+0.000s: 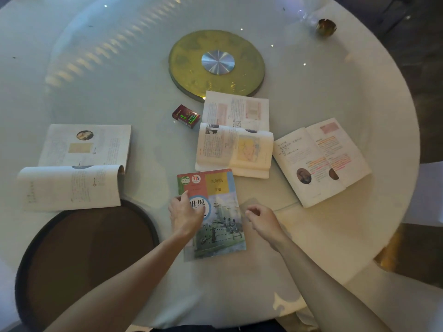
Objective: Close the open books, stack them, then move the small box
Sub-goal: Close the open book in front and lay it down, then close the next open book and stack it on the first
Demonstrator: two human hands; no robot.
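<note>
A closed book [217,219] with a warship on its cover lies in front of me. My left hand [184,215] rests flat on its left edge, fingers spread. My right hand [260,220] hovers just right of the book, fingers loosely curled, holding nothing. Three open books lie around it: one at the left [76,166], one in the middle [236,135] just beyond the closed book, and one at the right [321,161]. A small dark red box [186,116] sits to the left of the middle open book.
The round white table has a glass top with a gold turntable hub [217,63] at its centre. A dark round tray [88,257] lies at the near left. A small gold cup [325,27] stands at the far right edge.
</note>
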